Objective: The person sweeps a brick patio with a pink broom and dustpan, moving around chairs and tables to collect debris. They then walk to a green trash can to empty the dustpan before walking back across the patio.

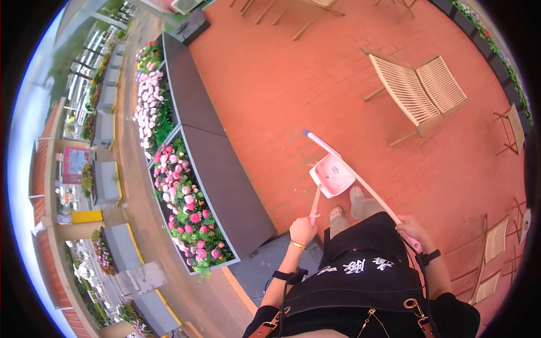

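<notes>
My left hand (pixel 304 231) is closed around the handle of a pink dustpan (pixel 337 176), held in front of my legs above the red brick paving. My right hand (pixel 412 230) grips the lower part of a long pink broom (pixel 372 185). The broom's stick slants forward and left, passing along the far side of the dustpan. Its far end is whitish with a blue tip, and the bristles cannot be made out clearly. A black apron (pixel 363 253) with white lettering covers my front, and my sandalled feet show just behind the dustpan.
To the left, a dark planter (pixel 225 186) holds pink flowers (pixel 189 211). A slatted wooden chair (pixel 420 90) stands ahead on the right, with folding chairs (pixel 487 287) along the right edge. More planters (pixel 121 245) line the walkway beyond.
</notes>
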Demonstrator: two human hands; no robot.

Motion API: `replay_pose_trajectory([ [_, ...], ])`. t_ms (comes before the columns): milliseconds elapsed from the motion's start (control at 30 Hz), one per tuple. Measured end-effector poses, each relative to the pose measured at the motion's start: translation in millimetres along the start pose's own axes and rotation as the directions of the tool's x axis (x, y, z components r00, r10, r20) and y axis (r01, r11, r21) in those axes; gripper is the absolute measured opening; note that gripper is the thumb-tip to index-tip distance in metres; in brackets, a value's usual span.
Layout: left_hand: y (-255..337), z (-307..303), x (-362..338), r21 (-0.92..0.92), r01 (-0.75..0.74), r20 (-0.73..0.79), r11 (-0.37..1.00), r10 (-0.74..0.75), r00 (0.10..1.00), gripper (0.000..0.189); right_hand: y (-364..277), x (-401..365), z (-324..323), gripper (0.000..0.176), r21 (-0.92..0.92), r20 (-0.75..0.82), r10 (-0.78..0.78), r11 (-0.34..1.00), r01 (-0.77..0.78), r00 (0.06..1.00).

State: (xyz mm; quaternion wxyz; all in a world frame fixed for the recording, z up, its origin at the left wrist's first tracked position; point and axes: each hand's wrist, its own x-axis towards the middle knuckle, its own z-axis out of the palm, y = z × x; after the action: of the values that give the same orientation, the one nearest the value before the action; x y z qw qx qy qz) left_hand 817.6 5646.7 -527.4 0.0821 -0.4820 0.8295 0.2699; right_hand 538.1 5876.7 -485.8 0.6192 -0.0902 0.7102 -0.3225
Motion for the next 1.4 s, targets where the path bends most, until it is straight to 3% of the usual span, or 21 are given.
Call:
replay_pose_trajectory([
  [100, 30.5, -15.6, 16.7, 0.04, -0.153, 0.02, 0.987, 0.153, 0.988, 0.023, 44.5, -29.5, -8.2, 0.019, 0.126, -0.106, -0.027, 0.991, 0.04, 0.994],
  [200, 79.7, -18.3, 29.9, 0.112, -0.327, 0.053, 0.938, 0.323, 0.945, 0.026, 59.0, -75.4, -17.9, 0.009, 0.349, -0.245, 0.057, 0.936, 0.033, 0.968],
  [300, 141.1, -11.9, 40.8, 0.164, -0.484, 0.124, 0.86, 0.469, 0.875, 0.032, 76.3, -126.0, -44.8, 0.004, 0.618, -0.35, 0.194, 0.783, 0.071, 0.916],
  [400, 197.7, 12.8, 59.3, 0.162, -0.59, 0.163, 0.791, 0.568, 0.807, 0.026, 112.1, -163.9, -78.3, 0.007, 0.798, -0.42, 0.241, 0.557, 0.23, 0.875],
  [533, 315.0, 47.1, 65.4, 0.164, -0.665, 0.199, 0.729, 0.636, 0.746, 0.03, 142.2, -221.0, -154.3, 0.009, 0.883, -0.437, 0.309, 0.326, 0.338, 0.844],
  [600, 364.9, 65.7, 64.6, 0.154, -0.587, 0.215, 0.795, 0.553, 0.805, 0.034, 157.6, -245.2, -176.8, 0.009, 0.884, -0.46, 0.368, 0.099, 0.458, 0.808],
  [633, 396.0, 76.8, 62.7, 0.159, -0.603, 0.237, 0.782, 0.562, 0.792, 0.034, 166.7, -257.8, -195.4, 0.009, 0.883, -0.455, 0.385, 0.077, 0.464, 0.803],
  [733, 492.4, 100.2, 57.1, 0.186, -0.624, 0.223, 0.759, 0.586, 0.779, 0.031, 185.9, -283.8, -252.8, 0.008, 0.858, -0.498, 0.447, 0.131, 0.496, 0.743],
  [800, 557.0, 106.7, 48.7, 0.164, -0.693, 0.234, 0.702, 0.655, 0.718, 0.032, 191.9, -290.2, -295.4, 0.009, 0.83, -0.558, 0.553, 0.378, 0.41, 0.619],
  [833, 573.6, 113.1, 53.5, 0.167, -0.694, 0.246, 0.7, 0.652, 0.717, 0.032, 199.8, -289.1, -310.0, 0.009, 0.836, -0.548, 0.562, 0.37, 0.404, 0.619],
  [900, 621.5, 130.5, 67.2, 0.174, -0.783, 0.278, 0.597, 0.733, 0.621, 0.025, 225.9, -276.7, -353.0, 0.009, 0.774, -0.633, 0.581, 0.47, 0.424, 0.511],
  [1033, 726.8, 141.0, 75.8, 0.16, -0.839, 0.29, 0.52, 0.788, 0.543, 0.02, 263.2, -255.9, -448.2, 0.008, 0.753, -0.657, 0.609, 0.506, 0.42, 0.445],
  [1133, 794.0, 161.1, 104.3, 0.02, -0.811, 0.287, 0.585, 0.773, 0.565, 0.02, 282.7, -243.0, -535.1, 0.008, 0.769, -0.636, 0.666, 0.51, 0.384, 0.39],
  [1200, 841.9, 177.0, 126.1, -0.029, -0.775, 0.291, 0.632, 0.747, 0.598, 0.02, 294.4, -231.1, -597.4, 0.012, 0.749, -0.661, 0.659, 0.613, 0.252, 0.359],
  [1233, 868.1, 184.0, 134.4, -0.045, -0.793, 0.281, 0.607, 0.77, 0.573, 0.022, 296.9, -225.6, -623.3, 0.012, 0.763, -0.644, 0.677, 0.602, 0.237, 0.356],
  [1300, 915.4, 197.0, 154.1, -0.063, -0.802, 0.302, 0.594, 0.777, 0.552, 0.023, 299.7, -219.1, -683.7, 0.018, 0.693, -0.692, 0.671, 0.721, -0.013, 0.266],
  [1333, 937.1, 200.1, 160.7, -0.072, -0.823, 0.297, 0.563, 0.8, 0.521, 0.025, 301.9, -212.0, -713.1, 0.018, 0.698, -0.682, 0.674, 0.716, -0.023, 0.283],
  [1400, 982.1, 200.8, 168.4, 0.041, -0.843, 0.346, 0.537, 0.784, 0.516, 0.029, 310.0, -191.8, -757.7, 0.023, 0.66, -0.678, 0.69, 0.723, -0.203, 0.254],
])
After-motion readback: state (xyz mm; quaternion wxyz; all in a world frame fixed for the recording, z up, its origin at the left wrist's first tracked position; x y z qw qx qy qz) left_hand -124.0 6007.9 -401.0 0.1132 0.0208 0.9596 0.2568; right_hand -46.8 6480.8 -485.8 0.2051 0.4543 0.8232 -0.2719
